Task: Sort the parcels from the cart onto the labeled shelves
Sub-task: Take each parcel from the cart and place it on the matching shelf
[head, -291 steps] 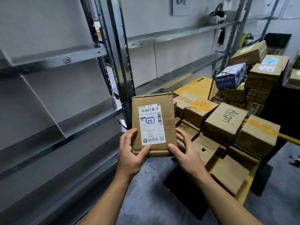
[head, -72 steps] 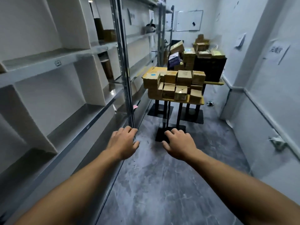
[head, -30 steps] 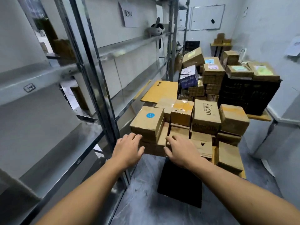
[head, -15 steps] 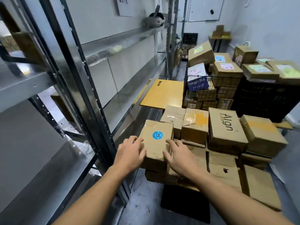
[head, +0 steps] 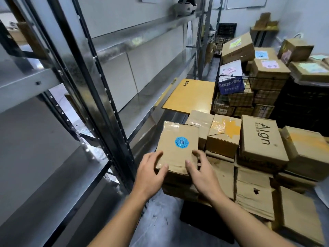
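A brown cardboard parcel with a round blue sticker [head: 178,148] sits at the near left corner of a pile of parcels. My left hand [head: 151,172] grips its near left corner, thumb on top. My right hand [head: 201,170] holds its near right edge, thumb on the top face and fingers down the right side. Beside it lie more parcels, among them a box printed "Align" [head: 261,141] and a box with orange tape [head: 224,136]. Metal shelves [head: 142,104] run along the left.
A wire cart [head: 231,97] with stacked parcels and a black crate [head: 302,107] with more boxes stand behind the pile. A yellow board [head: 190,95] lies between pile and shelving. A shelf upright [head: 92,82] stands close on the left. Grey floor [head: 160,225] lies below.
I have stepped closer to the pile. Both hands went from reaching at the blue-sticker parcel to gripping its near corners.
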Action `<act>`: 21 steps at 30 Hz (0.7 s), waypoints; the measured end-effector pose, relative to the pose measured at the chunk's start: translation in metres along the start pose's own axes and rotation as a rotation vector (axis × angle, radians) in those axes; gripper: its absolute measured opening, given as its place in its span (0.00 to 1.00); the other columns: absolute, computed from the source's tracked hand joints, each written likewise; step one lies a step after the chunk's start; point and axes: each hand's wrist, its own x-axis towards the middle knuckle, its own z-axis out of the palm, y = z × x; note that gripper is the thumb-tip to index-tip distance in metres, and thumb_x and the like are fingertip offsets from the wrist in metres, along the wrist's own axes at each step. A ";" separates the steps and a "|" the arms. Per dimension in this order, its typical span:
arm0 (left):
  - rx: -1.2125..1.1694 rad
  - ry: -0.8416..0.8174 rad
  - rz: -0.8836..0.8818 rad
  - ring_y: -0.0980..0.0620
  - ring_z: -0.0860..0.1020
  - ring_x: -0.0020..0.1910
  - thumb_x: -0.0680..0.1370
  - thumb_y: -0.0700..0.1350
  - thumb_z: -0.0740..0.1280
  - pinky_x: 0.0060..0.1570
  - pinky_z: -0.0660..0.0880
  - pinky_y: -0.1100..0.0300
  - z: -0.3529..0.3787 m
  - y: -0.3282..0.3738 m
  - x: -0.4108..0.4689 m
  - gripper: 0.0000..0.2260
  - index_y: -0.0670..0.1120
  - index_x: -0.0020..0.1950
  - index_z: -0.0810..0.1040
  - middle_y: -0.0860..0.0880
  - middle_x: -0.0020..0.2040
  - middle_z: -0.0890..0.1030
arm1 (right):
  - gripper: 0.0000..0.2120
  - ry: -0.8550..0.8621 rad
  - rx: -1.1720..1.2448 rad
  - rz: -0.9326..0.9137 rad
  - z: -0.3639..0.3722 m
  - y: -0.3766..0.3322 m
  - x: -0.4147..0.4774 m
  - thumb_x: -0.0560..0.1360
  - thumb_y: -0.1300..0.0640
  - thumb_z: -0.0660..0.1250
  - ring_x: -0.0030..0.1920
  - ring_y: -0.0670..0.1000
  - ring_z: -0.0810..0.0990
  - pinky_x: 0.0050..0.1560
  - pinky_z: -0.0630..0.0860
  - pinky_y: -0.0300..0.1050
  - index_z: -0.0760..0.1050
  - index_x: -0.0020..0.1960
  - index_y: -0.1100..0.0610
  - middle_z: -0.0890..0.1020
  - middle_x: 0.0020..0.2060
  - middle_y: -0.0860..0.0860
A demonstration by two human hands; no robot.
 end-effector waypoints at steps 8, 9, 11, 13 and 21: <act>-0.600 0.129 -0.110 0.57 0.80 0.56 0.80 0.49 0.65 0.52 0.79 0.57 0.016 0.050 -0.030 0.13 0.60 0.64 0.77 0.54 0.58 0.79 | 0.21 0.090 0.236 -0.039 -0.062 0.012 -0.014 0.78 0.53 0.69 0.57 0.37 0.77 0.62 0.75 0.45 0.68 0.69 0.46 0.76 0.60 0.40; -0.570 0.161 -0.106 0.61 0.79 0.54 0.81 0.44 0.64 0.51 0.78 0.61 0.019 0.056 -0.032 0.13 0.58 0.63 0.76 0.52 0.60 0.79 | 0.21 0.088 0.272 -0.059 -0.068 0.014 -0.017 0.78 0.54 0.69 0.57 0.33 0.76 0.61 0.76 0.42 0.68 0.69 0.47 0.75 0.60 0.38; -0.391 0.180 -0.071 0.69 0.76 0.55 0.81 0.42 0.64 0.56 0.75 0.66 0.024 0.066 -0.035 0.15 0.58 0.64 0.73 0.54 0.62 0.76 | 0.21 0.081 0.335 -0.110 -0.079 0.017 -0.024 0.79 0.57 0.69 0.57 0.29 0.74 0.59 0.76 0.36 0.68 0.69 0.47 0.74 0.60 0.36; -0.392 0.135 -0.071 0.69 0.73 0.59 0.79 0.48 0.67 0.60 0.72 0.68 0.030 0.071 -0.038 0.16 0.60 0.66 0.72 0.55 0.65 0.74 | 0.20 0.089 0.386 -0.142 -0.088 0.021 -0.029 0.79 0.59 0.68 0.60 0.32 0.75 0.61 0.77 0.37 0.68 0.67 0.44 0.74 0.62 0.37; -0.849 0.038 -0.160 0.47 0.78 0.63 0.74 0.48 0.66 0.65 0.73 0.45 0.057 0.102 -0.061 0.19 0.57 0.65 0.74 0.47 0.64 0.78 | 0.23 0.031 0.298 -0.220 -0.119 0.033 -0.046 0.82 0.59 0.64 0.68 0.40 0.72 0.72 0.70 0.53 0.71 0.67 0.32 0.73 0.67 0.43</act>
